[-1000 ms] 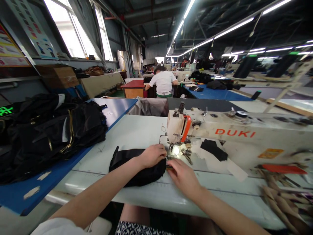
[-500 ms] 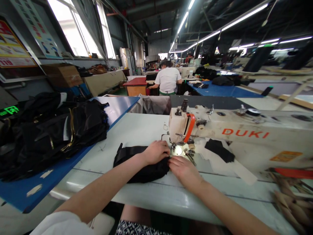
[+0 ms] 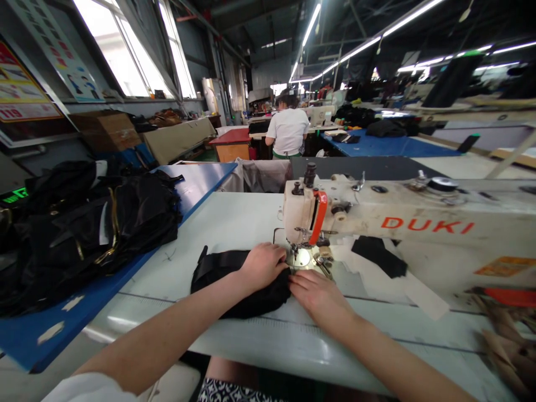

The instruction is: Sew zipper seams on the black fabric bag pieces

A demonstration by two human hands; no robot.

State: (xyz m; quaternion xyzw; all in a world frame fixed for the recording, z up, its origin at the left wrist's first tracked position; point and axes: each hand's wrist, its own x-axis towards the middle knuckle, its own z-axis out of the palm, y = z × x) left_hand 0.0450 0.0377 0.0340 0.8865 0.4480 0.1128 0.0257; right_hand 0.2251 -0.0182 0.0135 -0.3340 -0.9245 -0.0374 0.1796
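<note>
Black fabric [image 3: 218, 273]: R hand [image 3: 320, 296] closer (slightly).

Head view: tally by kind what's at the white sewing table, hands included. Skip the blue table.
hands: 2 (left hand, right hand)
sewing machine: 1
black cloth pieces: 2 (folded cloth that both hands touch, scrap right of the needle)
Total: 5
</note>
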